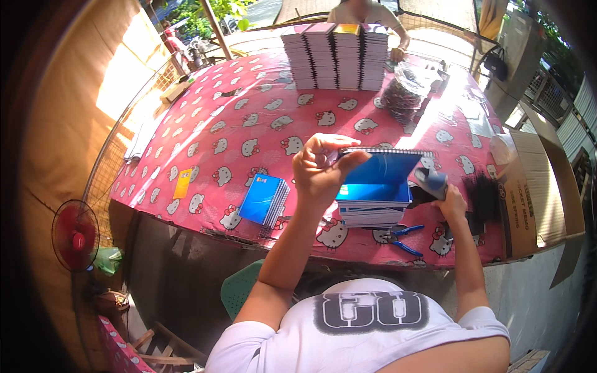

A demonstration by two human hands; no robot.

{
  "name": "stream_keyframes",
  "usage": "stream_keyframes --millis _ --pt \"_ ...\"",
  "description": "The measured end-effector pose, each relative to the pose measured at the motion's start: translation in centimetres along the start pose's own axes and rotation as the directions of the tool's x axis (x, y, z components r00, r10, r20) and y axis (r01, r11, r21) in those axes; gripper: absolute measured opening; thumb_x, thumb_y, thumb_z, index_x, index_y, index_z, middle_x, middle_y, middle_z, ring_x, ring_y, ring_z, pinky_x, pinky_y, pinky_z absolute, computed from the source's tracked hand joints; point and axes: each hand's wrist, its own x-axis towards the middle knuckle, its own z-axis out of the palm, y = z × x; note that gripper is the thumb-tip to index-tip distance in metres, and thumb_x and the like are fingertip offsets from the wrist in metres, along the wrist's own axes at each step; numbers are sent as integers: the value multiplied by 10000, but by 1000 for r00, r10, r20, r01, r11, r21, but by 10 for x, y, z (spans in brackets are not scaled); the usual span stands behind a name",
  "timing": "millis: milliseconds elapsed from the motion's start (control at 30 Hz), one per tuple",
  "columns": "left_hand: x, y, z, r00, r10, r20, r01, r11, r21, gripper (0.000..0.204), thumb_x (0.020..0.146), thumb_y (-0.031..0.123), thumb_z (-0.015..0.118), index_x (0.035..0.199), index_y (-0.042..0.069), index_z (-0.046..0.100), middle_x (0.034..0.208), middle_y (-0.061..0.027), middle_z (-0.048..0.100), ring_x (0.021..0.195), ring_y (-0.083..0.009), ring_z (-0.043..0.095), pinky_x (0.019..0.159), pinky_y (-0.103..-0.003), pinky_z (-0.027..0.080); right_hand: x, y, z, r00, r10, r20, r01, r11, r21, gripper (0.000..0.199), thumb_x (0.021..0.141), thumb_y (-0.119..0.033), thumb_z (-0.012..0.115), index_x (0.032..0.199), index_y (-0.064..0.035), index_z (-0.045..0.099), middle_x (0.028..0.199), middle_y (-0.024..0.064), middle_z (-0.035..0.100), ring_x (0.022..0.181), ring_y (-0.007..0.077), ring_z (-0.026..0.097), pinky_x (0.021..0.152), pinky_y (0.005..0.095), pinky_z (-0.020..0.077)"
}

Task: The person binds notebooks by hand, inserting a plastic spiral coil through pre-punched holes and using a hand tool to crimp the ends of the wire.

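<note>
At the near side of the pink table (208,127), our left hand (320,166) is pinching a blue notebook (387,166) by its coil end, probably to hold it tipped above the stack (373,216). Our right hand (453,203) grips some greyish-blue thing (433,182) we can't identify. Blue pliers (405,231) lie close, likely for easy reach.

Near the front edge of the pink-covered table (236,166), the left hand (319,166) pinches a blue spiral notebook (388,166) by its coil; the right hand (452,202) holds a blue-grey object (433,182). Blue-handled pliers (404,246) lie beside that edge, notebook stacks (336,61) toward the far one.
</note>
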Motion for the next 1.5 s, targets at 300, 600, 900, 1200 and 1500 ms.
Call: stream_keyframes --millis 300,600,900,1200,1500 --pt "-54 -12 21 921 175 349 -359 728 584 323 688 71 820 949 29 635 1069 -134 657 899 -214 660 758 -301 559 -141 -28 26 856 -515 -44 504 813 290 739 708 -422 753 1279 -46 470 1351 189 393 1288 365 348 1064 522 249" --pt "-54 -12 24 929 288 232 -370 741 561 247 671 15 821 843 27 644 892 -129 688 847 -204 661 661 -284 538 -139 -27 22 811 -579 -84 582 786 208 668 751 -410 712 1277 -59 495 1260 154 477 1196 328 420 1047 494 257" --pt "-62 -8 22 933 281 224 -358 761 540 270 678 -99 754 912 15 685 966 -138 705 846 -187 645 677 -262 528 -154 -106 -127 731 -511 -452 679 479 556 525 746 -165 728 1219 -36 540 1160 161 556 1055 343 533 937 457 398" --pt "-65 -2 24 942 259 214 -335 776 534 302 687 -154 692 946 1 699 992 -140 704 863 -170 637 701 -264 530 -149 -116 -136 714 -526 -463 700 506 504 538 738 -191 744 1216 -46 544 1165 155 562 1073 336 526 932 443 397" --pt "-70 -6 18 930 306 206 -367 809 459 292 692 -170 673 935 -9 678 979 -158 698 884 -204 637 742 -283 520 -133 -110 -124 754 -635 168 -167 61 984 306 907 -214 618 1078 40 622 934 105 654 842 148 623 708 282 489"
